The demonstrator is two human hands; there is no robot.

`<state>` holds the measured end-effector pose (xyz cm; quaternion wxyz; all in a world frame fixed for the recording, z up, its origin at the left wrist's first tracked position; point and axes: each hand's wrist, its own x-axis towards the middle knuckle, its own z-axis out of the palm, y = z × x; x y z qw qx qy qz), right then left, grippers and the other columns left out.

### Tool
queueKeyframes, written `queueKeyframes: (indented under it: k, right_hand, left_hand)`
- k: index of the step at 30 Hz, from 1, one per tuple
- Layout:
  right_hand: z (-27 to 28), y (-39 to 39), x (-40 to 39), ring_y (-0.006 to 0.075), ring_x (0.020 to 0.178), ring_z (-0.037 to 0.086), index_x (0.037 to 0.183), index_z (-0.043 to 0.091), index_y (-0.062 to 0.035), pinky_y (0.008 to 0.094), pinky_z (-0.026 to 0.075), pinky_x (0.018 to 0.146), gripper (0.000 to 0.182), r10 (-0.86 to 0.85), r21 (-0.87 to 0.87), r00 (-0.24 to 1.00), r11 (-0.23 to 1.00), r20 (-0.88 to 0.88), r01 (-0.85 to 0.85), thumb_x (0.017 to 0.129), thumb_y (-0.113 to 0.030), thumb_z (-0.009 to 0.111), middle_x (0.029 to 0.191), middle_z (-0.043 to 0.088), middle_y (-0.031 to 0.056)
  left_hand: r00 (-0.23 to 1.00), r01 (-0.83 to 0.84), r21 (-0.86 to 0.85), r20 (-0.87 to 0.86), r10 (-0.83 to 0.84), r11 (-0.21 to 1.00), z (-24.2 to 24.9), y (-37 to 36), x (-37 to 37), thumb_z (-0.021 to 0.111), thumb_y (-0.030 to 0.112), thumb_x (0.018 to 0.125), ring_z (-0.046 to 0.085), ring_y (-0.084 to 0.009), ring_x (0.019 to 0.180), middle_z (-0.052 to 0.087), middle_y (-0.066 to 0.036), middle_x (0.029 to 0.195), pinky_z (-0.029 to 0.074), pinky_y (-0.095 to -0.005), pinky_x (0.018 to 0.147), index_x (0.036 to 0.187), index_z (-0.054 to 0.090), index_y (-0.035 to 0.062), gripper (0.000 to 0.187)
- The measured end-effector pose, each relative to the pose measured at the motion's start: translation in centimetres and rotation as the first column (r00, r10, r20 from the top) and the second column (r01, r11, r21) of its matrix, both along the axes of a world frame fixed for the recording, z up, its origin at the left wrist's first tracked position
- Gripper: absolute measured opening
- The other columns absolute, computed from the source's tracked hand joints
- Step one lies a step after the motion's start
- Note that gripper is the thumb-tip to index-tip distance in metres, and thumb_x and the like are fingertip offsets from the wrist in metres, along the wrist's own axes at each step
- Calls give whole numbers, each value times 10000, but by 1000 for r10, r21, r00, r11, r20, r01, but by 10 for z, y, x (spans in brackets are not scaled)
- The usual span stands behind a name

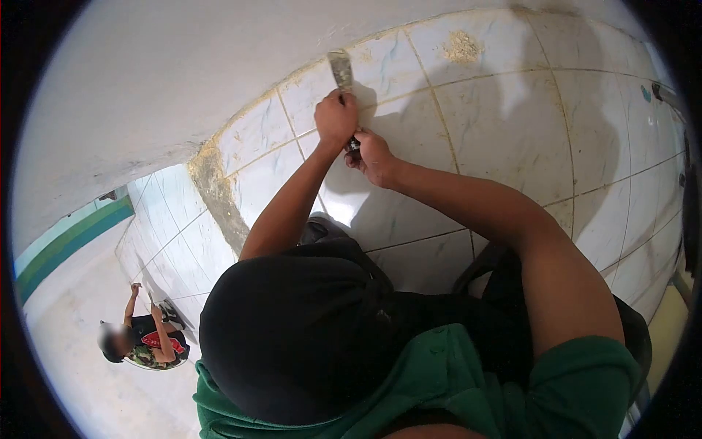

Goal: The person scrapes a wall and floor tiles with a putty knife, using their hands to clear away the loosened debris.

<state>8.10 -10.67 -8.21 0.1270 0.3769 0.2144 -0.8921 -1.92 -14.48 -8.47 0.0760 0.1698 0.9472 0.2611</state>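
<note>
A scraper [341, 71] with a flat, smeared metal blade points away from me, its edge at the seam where the white tiles meet the plain wall. My left hand [337, 117] is closed around it just behind the blade. Lower down, my right hand [371, 158] grips the dark end of the handle. Most of the handle is hidden by my fingers. Yellowish crumbs [292, 76] line the seam on both sides of the blade.
A small heap of yellowish scrapings [462, 47] lies on the tiles to the right. A rough bare cement strip [218, 194] runs beside the wall corner at left. Another person [155, 338] crouches farther off at lower left. My knees are close below my arms.
</note>
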Motion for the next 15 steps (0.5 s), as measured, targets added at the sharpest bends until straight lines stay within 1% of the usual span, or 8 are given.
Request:
queueKeyframes:
  k: [4,7,8,10,11,13,14,15]
  right_hand:
    - [-2,7,13,189,537,546,971,424,-74,298,443,468,195,-24,46,1000,999,-2,24,916,-240,336,769,505,87]
    - [9,4,14,201,550,573,981,411,-49,307,461,484,226,87,136,995,988,-58,-78,914,-258,359,798,540,107]
    - [17,5,14,201,547,574,985,406,-40,308,462,486,236,190,178,977,969,-91,-172,913,-261,370,799,548,113]
    - [33,6,10,202,541,576,993,397,-22,309,464,490,260,393,268,909,899,-138,-348,909,-268,390,801,565,126]
    - [37,7,9,193,533,574,970,413,1,305,462,498,285,506,378,851,822,-139,-426,896,-275,426,784,590,134]
    - [30,6,11,184,524,570,926,445,2,301,458,492,288,628,504,772,700,-97,-506,882,-284,450,742,592,123]
    - [24,4,12,179,520,567,904,462,2,300,455,489,291,682,562,728,629,-69,-536,875,-288,463,720,594,118]
    - [18,5,15,175,514,565,880,474,1,300,455,490,291,711,616,701,575,-49,-539,868,-290,475,698,592,110]
  left_hand:
    - [992,62,28,112,-65,998,5,12,8,467,259,818,575,-414,655,590,-240,685,456,-474,622,741,604,-1,303]
    - [988,140,77,61,-145,987,3,-1,4,454,266,829,593,-375,630,597,-212,643,461,-459,616,750,602,-9,322]
    - [967,116,86,218,-132,990,8,-6,-1,465,264,824,595,-349,647,603,-197,673,462,-427,621,772,601,-9,309]
    - [852,66,90,514,-103,994,25,-23,-20,487,260,815,599,-298,680,614,-168,733,464,-361,631,817,598,-8,290]
    - [841,99,161,513,-169,982,15,-40,-36,493,231,812,595,-278,671,605,-157,735,465,-359,621,837,592,-8,260]
    - [806,158,53,570,-159,986,34,-53,-59,507,159,797,591,-254,669,590,-143,754,472,-355,598,859,582,-3,189]
    - [785,190,-124,615,-75,974,65,-50,-67,515,114,784,591,-250,678,584,-141,771,477,-353,585,862,578,2,151]
    - [783,495,-200,525,-334,845,45,-69,-97,466,94,767,575,-236,583,570,-145,707,469,-346,494,836,562,-15,162]
